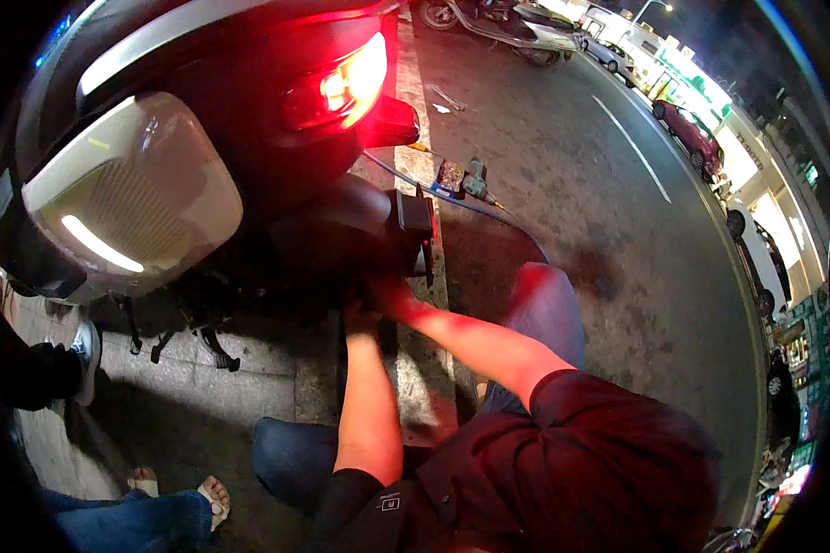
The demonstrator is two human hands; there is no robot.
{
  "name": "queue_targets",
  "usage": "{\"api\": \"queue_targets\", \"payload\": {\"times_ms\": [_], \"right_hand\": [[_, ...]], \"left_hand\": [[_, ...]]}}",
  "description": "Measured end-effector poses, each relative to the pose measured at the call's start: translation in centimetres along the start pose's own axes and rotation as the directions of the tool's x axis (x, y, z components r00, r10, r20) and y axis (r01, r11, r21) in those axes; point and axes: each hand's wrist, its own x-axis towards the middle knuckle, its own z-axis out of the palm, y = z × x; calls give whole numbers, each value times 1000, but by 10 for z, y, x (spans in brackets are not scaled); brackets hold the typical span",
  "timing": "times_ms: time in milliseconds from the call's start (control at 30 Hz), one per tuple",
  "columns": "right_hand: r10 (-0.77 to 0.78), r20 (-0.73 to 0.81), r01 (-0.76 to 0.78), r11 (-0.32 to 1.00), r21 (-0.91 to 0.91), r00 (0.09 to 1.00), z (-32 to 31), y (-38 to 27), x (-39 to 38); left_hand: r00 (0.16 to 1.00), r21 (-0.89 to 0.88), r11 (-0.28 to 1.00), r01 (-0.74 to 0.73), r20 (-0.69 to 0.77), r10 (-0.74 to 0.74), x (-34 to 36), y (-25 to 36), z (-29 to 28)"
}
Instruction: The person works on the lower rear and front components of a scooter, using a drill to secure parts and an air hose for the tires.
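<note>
A dark scooter [249,194] with a lit red tail light [355,83] fills the upper left. Both my forearms reach in under its rear end. In deep shadow below the rear fender, my left hand [361,313] is up against the dark underside, fingers hidden. Beside it on the right, my right hand [392,293] reaches into the same shadow, tinted red by the light. What either hand touches cannot be made out. A black squarish part [415,219] juts from the fender just above my right hand.
On the ground beyond the scooter lie a green-grey power tool [477,182], a small box [448,177] and a bluish hose [516,223]. Two other people's feet show at lower left, in a sneaker [87,359] and sandals [214,498]. Another scooter [526,32] stands farther off.
</note>
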Motion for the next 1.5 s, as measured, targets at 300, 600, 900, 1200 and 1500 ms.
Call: {"api": "queue_targets", "payload": {"times_ms": [300,600,900,1200,1500], "right_hand": [[-261,-142,199,916,-348,955,-2,27,-3],[142,203,-115,983,-140,969,-15,5,1],[-156,207,174,982,-71,966,-82,-28,-7],[-233,941,217,959,181,244,-241,-7,8],[199,-19,-195,933,-301,980,-259,266,-95]], "left_hand": [[995,120,993,15,-101,-2,11,-21,4],[998,248,969,-13,69,-4,28,-11,-16],[980,166,985,35,-200,-1,18,14,-2],[919,281,958,63,-391,54,-6,-2,66],[935,552,831,65,-324,141,-24,-57,133]]}}
